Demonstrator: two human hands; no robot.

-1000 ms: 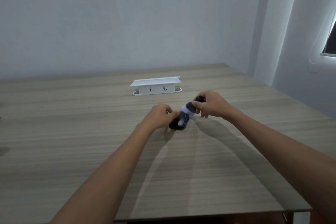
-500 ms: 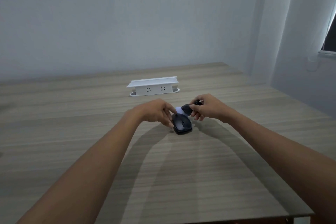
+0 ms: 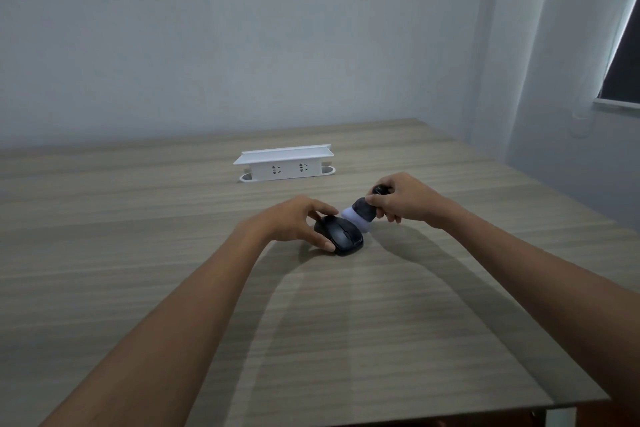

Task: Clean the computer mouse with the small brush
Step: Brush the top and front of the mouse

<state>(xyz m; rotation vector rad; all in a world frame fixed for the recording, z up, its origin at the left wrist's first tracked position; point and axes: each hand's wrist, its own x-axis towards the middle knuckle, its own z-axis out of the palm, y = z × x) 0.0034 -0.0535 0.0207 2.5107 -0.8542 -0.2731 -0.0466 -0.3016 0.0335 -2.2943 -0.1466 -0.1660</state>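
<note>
Head view looks down on a black computer mouse (image 3: 339, 235) lying flat near the middle of a wood-grain table (image 3: 346, 340), in front of a white power strip box (image 3: 284, 165) that stands well apart from it. The left hand (image 3: 291, 220) cups the mouse from its left side, fingers partly curled, thumb at the near edge and fingertips on the far edge, pinning it down rather than lifting it. The right hand (image 3: 403, 201) is closed around the dark handle of the small brush (image 3: 360, 215), whose pale bristle head tilts down-left and meets, or nearly meets, the mouse's far right shoulder (contact is hard to confirm at this size).

The mouse looks light, with a hard smooth shell, so it would likely slide under brush strokes unless held by its two flanks as it is now; the buttons and wheel are better left uncovered for brushing. The brush seems light and its bristles soft, so a firm hold on the stubby handle should suffice.
</note>
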